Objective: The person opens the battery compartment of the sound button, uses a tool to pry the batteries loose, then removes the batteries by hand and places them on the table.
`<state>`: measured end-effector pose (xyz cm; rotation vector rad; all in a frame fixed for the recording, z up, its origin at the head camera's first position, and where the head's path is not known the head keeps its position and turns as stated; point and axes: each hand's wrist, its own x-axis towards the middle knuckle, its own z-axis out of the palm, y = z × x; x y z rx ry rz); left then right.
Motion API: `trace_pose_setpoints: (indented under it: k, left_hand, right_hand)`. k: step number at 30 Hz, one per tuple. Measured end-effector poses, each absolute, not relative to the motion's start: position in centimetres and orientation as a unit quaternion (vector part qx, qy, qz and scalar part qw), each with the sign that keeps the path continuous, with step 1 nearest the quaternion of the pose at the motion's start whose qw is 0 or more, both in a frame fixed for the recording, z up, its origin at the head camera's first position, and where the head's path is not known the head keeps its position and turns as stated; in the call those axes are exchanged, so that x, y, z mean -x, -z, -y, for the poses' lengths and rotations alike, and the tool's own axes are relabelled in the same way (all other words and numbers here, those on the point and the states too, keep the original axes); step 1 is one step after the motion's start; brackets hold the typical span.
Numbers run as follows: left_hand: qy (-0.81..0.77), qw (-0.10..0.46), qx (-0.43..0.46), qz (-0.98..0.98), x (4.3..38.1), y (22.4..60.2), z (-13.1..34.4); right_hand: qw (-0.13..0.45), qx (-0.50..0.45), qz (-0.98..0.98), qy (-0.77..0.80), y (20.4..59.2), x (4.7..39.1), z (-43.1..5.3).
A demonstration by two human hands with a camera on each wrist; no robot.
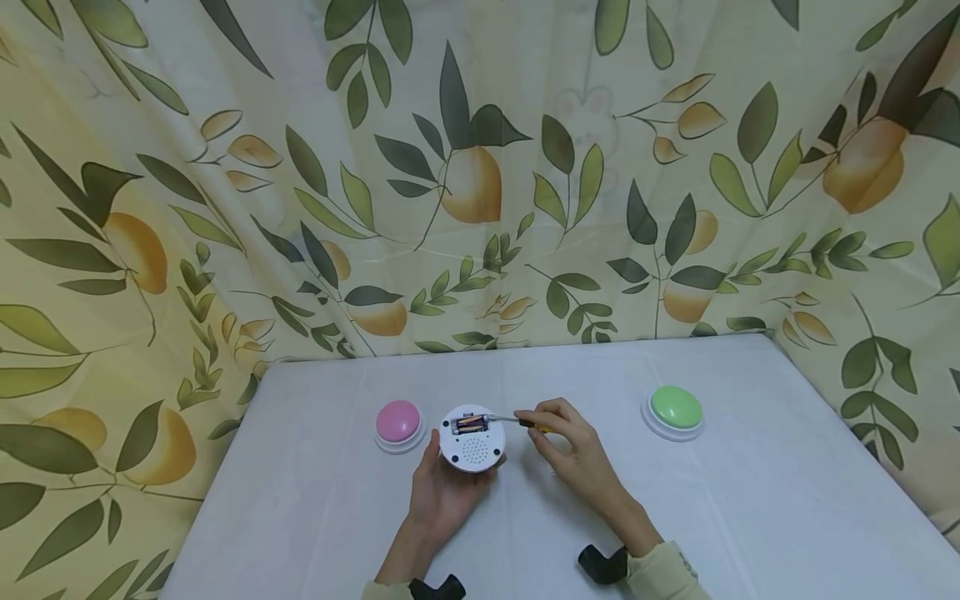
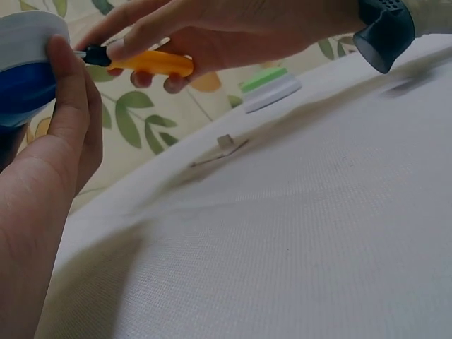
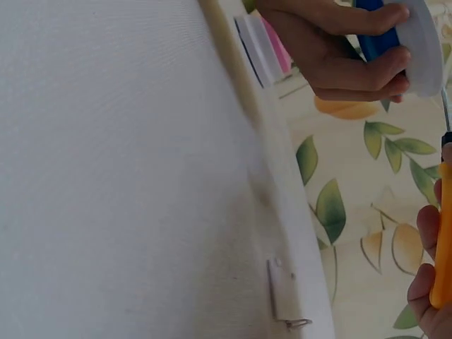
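Note:
My left hand [image 1: 448, 500] holds a round push button [image 1: 474, 457] with its white underside turned up. Its blue dome [image 2: 27, 88] shows below the white base in the left wrist view. In the underside an uncovered battery compartment [image 1: 470, 424] has batteries lying in it, beside a patch of small holes. My right hand [image 1: 585, 458] grips a screwdriver [image 2: 159, 63] by its orange handle with black collar. The thin metal shaft [image 1: 501, 417] points left, its tip right at the compartment's edge. In the right wrist view, fingers of the left hand wrap the blue dome.
A pink button [image 1: 398, 421] on a white base stands left of the held one. Farther right sits a green button [image 1: 677, 407]. A small white piece [image 3: 284, 291] with a metal bit at its end lies on the white-covered table [image 1: 300, 500]. Behind hangs a leaf-patterned curtain [image 1: 510, 275].

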<state>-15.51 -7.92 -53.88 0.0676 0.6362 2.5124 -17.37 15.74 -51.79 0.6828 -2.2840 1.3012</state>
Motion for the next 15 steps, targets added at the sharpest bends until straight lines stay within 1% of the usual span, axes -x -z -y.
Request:
trace_pose_setpoints:
  k: [8, 15]
  left_hand:
    - [-0.94, 0.254, -0.031, -0.224, 15.5, 54.0, 7.8]
    - [-0.935, 0.247, -0.015, -0.255, 15.5, 54.1, 7.2]
  right_hand:
    - [0.192, -0.23, 0.835, -0.461, 50.1, 16.9, -16.0]
    - [0.174, -0.221, 0.858, -0.429, 48.5, 16.5, -16.3]
